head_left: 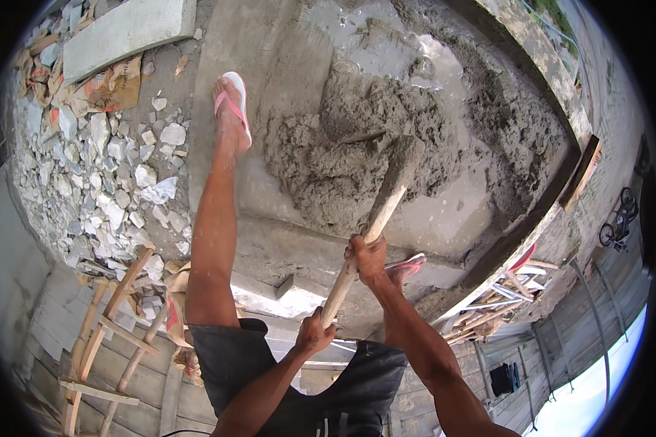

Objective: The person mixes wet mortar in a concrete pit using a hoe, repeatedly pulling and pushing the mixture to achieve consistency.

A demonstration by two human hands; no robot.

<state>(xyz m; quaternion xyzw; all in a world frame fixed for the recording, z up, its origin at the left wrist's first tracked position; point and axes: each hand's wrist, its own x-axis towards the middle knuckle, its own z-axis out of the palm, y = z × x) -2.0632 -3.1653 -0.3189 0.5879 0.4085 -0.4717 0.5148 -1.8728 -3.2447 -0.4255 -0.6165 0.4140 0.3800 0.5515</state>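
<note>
A long wooden-handled hoe (386,197) slants up and away from me, its far end in a heap of wet grey mortar (386,109). Its blade is mostly hidden by the mortar. Lower on the handle, near its butt end, my left hand (315,333) is closed round the wood. Farther up, my right hand (368,256) grips the same handle. Watery grey slurry (444,218) pools beside the heap. My feet, in pink-strapped flip-flops, stand apart: one flip-flop (242,109) is left of the mortar, the other (414,264) just beyond my right hand.
White broken stones (109,167) cover the ground at left, below a concrete slab (127,33) and torn sacks (113,86). A wooden ladder-like frame (98,342) stands lower left. A low concrete edge (517,262) bounds the mortar at right; sticks (496,298) and a motorcycle (621,218) lie beyond.
</note>
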